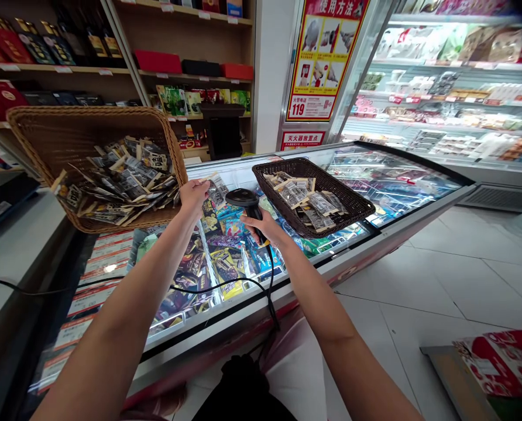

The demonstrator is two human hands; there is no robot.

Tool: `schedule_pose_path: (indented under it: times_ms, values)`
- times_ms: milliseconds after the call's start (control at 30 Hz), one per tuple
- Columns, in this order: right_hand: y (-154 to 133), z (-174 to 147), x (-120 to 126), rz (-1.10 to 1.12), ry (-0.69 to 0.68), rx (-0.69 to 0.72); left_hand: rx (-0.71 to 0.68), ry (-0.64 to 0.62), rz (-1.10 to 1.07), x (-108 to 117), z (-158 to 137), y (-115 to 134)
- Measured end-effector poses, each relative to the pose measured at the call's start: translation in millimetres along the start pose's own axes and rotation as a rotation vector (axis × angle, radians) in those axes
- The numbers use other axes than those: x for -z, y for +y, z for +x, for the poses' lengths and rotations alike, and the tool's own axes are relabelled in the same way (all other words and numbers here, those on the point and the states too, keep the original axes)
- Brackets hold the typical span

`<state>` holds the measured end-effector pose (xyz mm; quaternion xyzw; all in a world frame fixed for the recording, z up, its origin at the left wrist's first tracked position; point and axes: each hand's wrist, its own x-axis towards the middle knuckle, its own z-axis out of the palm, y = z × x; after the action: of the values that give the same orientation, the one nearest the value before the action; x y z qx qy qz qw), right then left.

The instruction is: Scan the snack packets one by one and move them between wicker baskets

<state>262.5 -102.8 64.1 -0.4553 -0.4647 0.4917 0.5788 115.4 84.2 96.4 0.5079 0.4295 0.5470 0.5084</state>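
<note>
left hand [194,196]: thumb and fingers pinched together on the edge of one small packet [218,190], held over the freezer [428,209] between the two baskets. right hand [267,228]: fingers wrapped round the grip of a black scanner [243,197], its head up and just beside the packet. from where i stood, couldn't tell if a finger pressed the trigger.

scanner cord [271,278] dropped from the grip, bunched at the freezer's near edge; a black cable also ran left across the glass.

tan basket [13,117] sat to the left, tilted toward the person, with a heap of similar packets [131,169] in it, some leaning on its side. left hand was right by its near right corner. dark basket [287,215] rested on the freezer glass to the right of the scanner, a smaller pile [311,196] of the same kind inside, spread loosely.

under the glass: colourful frozen bags [226,269] in wire dividers. price sheet [98,275] lay at the left end, below the tan basket.

behind: wooden shelves [195,77] with bottles [96,41] and gift boxes [158,61], a red and yellow poster [318,58] on the wall, lit chiller shelves [445,67] to the right. red and white box [498,362] stood low at bottom right, near the tiled floor [375,345].
</note>
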Motion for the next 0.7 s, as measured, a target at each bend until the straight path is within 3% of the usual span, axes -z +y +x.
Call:
schedule_pose_path:
  times_ms: [700]
  values:
    - [-6,-3,1,-0.024,0.039,-0.005,0.000,0.049,-0.029,-7,18,7]
